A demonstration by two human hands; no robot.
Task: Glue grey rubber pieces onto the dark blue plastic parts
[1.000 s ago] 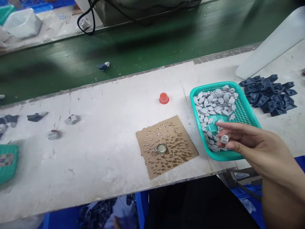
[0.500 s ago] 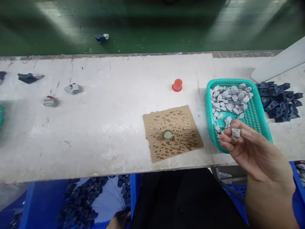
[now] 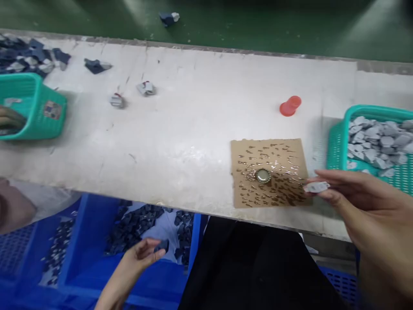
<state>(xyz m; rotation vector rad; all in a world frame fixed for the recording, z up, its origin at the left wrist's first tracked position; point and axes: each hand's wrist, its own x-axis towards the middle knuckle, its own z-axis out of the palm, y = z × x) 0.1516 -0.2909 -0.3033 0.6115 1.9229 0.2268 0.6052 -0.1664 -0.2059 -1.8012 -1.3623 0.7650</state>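
My right hand (image 3: 371,211) pinches a small light grey plastic piece (image 3: 318,187) between thumb and fingers, just right of a brown cardboard square (image 3: 241,198). Brown glossy drops dot the cardboard, and a bottle cap (image 3: 263,175) lies on it. Below the table edge, my left hand (image 3: 138,258) is closed with a dark blue plastic piece (image 3: 163,246) between thumb and fingers. It is over a blue bin (image 3: 87,267) where many similar dark pieces (image 3: 135,226) lie. Beside my right hand stands a green basket (image 3: 337,144) of light grey pieces (image 3: 374,140).
An orange-red cup (image 3: 290,106) stands on the white table (image 3: 193,129). Two grey parts (image 3: 146,88) and a dark part (image 3: 96,66) lie to the left. Another person's hand (image 3: 11,118) is inside a green basket (image 3: 53,112), near a dark heap (image 3: 29,56).
The view has swung left. My right hand has moved from above the green basket towards the cardboard, still with the grey piece. My left hand has risen from the bin with a dark piece.
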